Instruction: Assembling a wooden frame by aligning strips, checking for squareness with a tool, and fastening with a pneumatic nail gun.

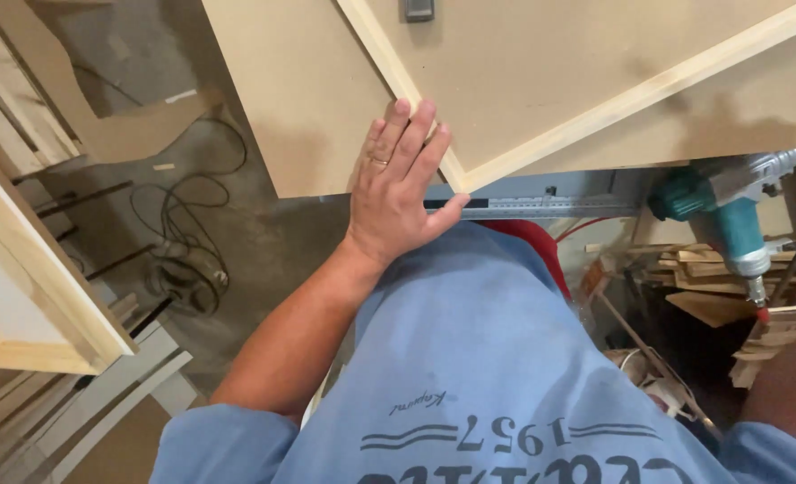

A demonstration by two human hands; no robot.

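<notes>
— Hands status? 
— Left hand [398, 193] lies flat, fingers extended and together, palm pressed on the corner of the wooden frame [434, 121] and its fibreboard panel [541, 72]; it clamps nothing. Right hand: out of view, only a forearm at the lower right edge.

— Frame location? 
— On the tabletop [308, 108], corner toward the body.

— Obstructions? 
— Teal pneumatic nailer [730, 220] hangs right, below the tabletop edge, above wood offcuts [712, 278]. Coiled cable [187, 260] lies on the floor, left.
</notes>
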